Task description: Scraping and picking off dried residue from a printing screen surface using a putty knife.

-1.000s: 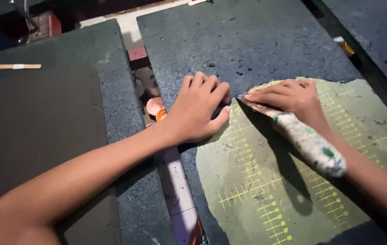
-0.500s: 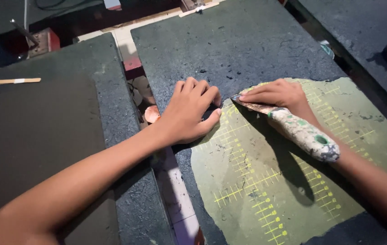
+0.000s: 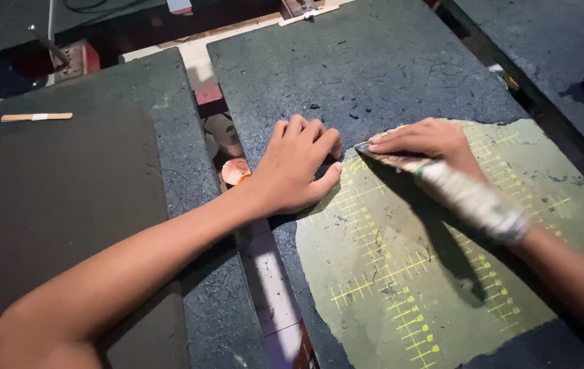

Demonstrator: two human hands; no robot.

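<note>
My right hand [image 3: 435,147] grips a cutting tool [image 3: 473,198] with a cloth-wrapped handle, its blade tip touching the upper left corner of a worn green cutting mat [image 3: 401,287] with yellow ruler marks. My left hand [image 3: 295,167] lies flat, fingers together, pressing down just left of the blade tip at the mat's edge. The mat rests on a dark grey work slab [image 3: 347,68]. What lies under the left hand, if anything, is hidden.
A second dark slab [image 3: 162,130] stands to the left with a dark sheet [image 3: 52,225] on it and a small wooden stick [image 3: 35,117] at its far left. Between the slabs runs a gap showing tiled floor and round orange objects [image 3: 235,171]. Another dark surface [image 3: 559,48] lies at right.
The view has shifted a little, so the hands and the mat sit lower in the picture. Both hands hold the same pose at the mat's corner.
</note>
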